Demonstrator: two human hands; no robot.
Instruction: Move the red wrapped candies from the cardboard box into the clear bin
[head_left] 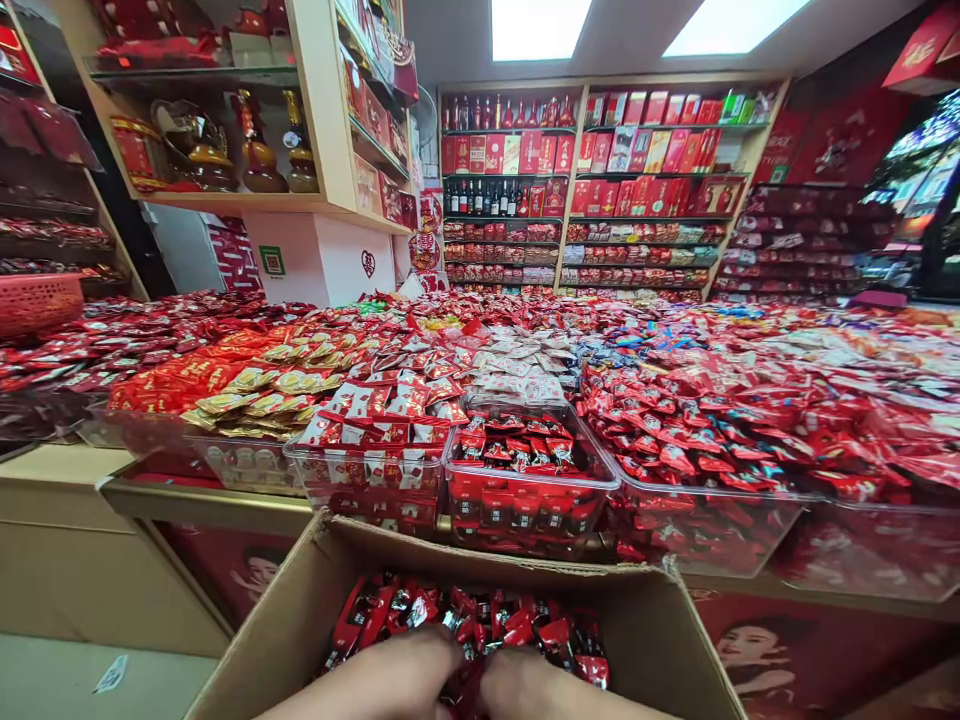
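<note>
An open cardboard box (652, 640) stands in front of me, its lower part filled with small red-and-black wrapped candies (517, 615). Both of my hands reach down into it, side by side. My left hand (416, 665) is pushed in among the wrappers, its fingers curled downward and hidden. Close to its right, my right hand (517, 680) also dips into the pile, fingers out of sight. A few dark red wrappers show in the gap between the two hands. Just beyond the box, a clear plastic bin (532, 485) holds similar red-and-black packets, its level lower than the neighbouring heaps.
Heaped bins of wrapped sweets surround it: red-and-white packets (375, 430) left, gold packets (262, 390) farther left, red packets (690, 430) right. The counter's gold edge (217, 500) runs below. A shelf cabinet (240, 205) overhangs the left side; stocked shelves (570, 180) line the back.
</note>
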